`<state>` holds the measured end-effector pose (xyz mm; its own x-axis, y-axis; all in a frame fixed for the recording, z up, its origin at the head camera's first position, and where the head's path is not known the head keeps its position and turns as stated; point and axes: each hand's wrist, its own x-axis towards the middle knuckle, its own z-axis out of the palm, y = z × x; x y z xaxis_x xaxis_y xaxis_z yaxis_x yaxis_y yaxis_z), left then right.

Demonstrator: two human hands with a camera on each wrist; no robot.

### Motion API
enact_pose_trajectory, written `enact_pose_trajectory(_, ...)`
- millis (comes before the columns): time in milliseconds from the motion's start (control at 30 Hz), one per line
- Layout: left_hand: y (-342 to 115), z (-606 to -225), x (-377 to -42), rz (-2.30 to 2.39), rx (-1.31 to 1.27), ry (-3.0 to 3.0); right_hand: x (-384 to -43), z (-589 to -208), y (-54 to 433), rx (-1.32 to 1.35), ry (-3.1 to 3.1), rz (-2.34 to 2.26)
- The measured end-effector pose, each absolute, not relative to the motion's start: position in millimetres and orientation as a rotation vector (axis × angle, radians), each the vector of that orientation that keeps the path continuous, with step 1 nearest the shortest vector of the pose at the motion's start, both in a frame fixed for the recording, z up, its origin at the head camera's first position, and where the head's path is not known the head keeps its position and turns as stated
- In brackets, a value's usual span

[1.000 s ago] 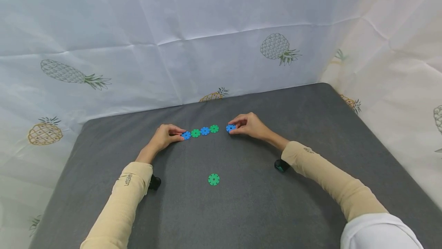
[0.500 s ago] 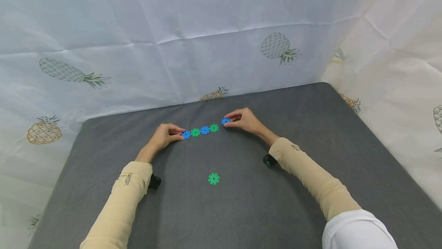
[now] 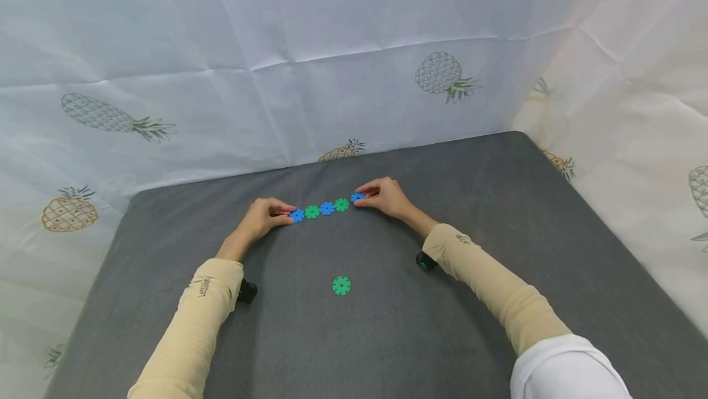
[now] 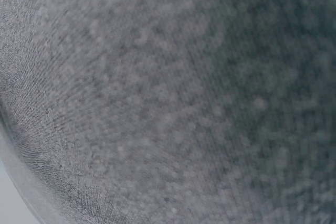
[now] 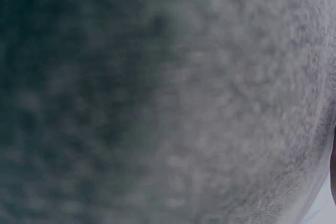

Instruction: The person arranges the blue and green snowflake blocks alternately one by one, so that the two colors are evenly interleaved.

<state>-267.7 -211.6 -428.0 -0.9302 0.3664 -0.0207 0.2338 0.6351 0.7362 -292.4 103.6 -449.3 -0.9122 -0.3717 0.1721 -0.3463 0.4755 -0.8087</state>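
Observation:
In the head view, several notched plastic discs form a slanting row on the dark table. At its left end my left hand (image 3: 259, 219) pinches a blue disc (image 3: 297, 216) between thumb and fingers. Rightward from it come a green disc (image 3: 312, 212), a second blue disc (image 3: 327, 208) and a second green disc (image 3: 342, 205). My right hand (image 3: 389, 197) pinches another blue disc (image 3: 357, 198) by its right side, just beyond the row's right end; a small gap separates it from the green one. Both wrist views show only blurred grey cloth.
A lone green disc (image 3: 341, 286) lies nearer to me on the grey tabletop (image 3: 442, 337). Behind the table's far edge hangs a pale curtain (image 3: 332, 104) with pineapple prints, and it continues along the right side. Small black cameras hang beneath both wrists.
My right hand has carried its blue disc leftward, up close to the row's right end, swinging slightly away from me and then back. The left hand and the row stay put.

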Motion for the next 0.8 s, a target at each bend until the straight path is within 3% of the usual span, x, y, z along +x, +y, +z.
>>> enact_pose_trajectory(800,-211.9,-427.2,-267.2,1.176,0.527,2.689,-292.8,-446.0,100.8,-0.657,2.753,-1.297)
